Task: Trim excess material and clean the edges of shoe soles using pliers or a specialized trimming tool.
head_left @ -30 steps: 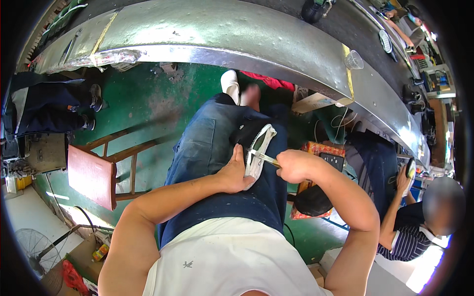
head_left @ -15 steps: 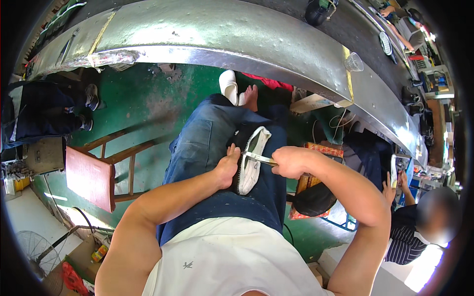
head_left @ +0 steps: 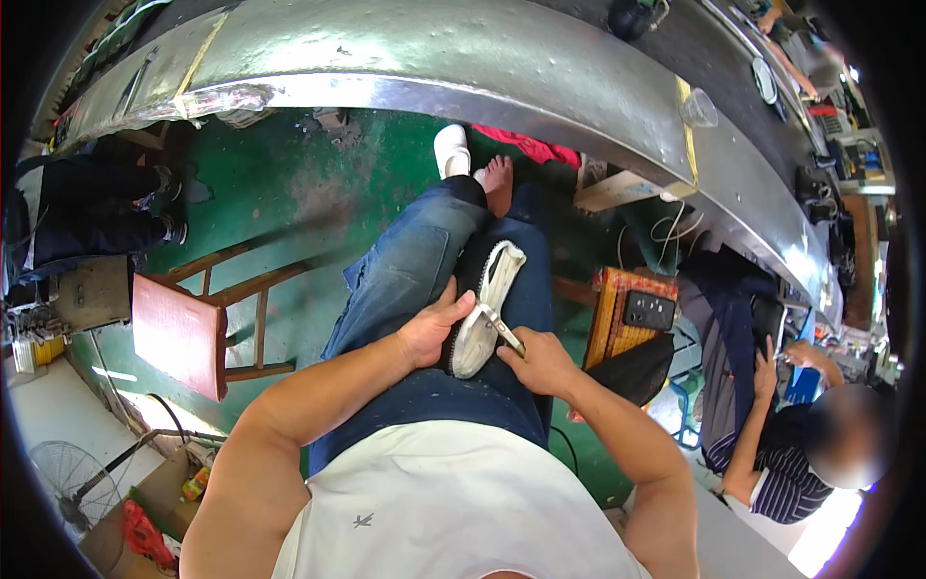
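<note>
A dark shoe [head_left: 472,349] lies lengthwise on my lap, its white inner or bottom face turned up and a toothed, stitched-looking edge along its left side. My left hand [head_left: 436,330] is closed on that left edge, the thumb over the rim. In my right hand [head_left: 542,363] is a slim silver hand tool [head_left: 501,330], gripped by its lower end. The tool's tip lies at the shoe's middle, near my left thumb. Its exact kind does not show clearly.
A long metal bench [head_left: 405,48] spans the far side. At left stands a wooden stool [head_left: 178,333]; at right a patterned seat [head_left: 612,314] bears a dark phone [head_left: 649,310]. Another person [head_left: 781,434] sits at far right. A fan [head_left: 72,487] is at lower left.
My right hand and the tool have come nearer my body, and the tool now slants down to the right. My right elbow has dropped inward, and the phone on the seat is uncovered.
</note>
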Tool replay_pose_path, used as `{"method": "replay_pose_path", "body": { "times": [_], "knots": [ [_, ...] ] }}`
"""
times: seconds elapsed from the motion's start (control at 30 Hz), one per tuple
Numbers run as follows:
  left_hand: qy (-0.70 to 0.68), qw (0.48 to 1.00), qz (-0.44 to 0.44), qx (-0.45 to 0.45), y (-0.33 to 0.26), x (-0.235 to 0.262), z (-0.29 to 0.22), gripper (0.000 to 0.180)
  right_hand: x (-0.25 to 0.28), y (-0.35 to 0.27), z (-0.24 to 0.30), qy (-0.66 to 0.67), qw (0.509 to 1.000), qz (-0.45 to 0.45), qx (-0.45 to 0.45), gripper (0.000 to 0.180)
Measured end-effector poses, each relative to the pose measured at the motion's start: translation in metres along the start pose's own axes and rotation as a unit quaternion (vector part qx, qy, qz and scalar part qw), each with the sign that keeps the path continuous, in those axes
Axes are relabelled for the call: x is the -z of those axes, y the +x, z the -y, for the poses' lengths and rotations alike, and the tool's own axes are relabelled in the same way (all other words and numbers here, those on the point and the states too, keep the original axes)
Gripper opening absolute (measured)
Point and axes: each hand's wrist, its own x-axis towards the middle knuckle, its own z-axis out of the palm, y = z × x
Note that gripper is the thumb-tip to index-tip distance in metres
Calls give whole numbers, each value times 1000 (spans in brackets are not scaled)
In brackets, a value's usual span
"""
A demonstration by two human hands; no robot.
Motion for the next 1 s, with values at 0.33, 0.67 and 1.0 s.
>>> {"method": "replay_pose_path", "body": {
  "times": [0.33,0.67,1.0],
  "knots": [
    [90,990,-110,15,14,-37,15,109,33,-31,-28,229,966,88,-85,23],
    [83,987,-135,-5,22,-29,15,108,15,-24,-70,378,918,122,-16,29],
    [176,976,-126,-32,17,-27,7,109,50,-32,-46,206,978,37,-16,22]
  ]
}}
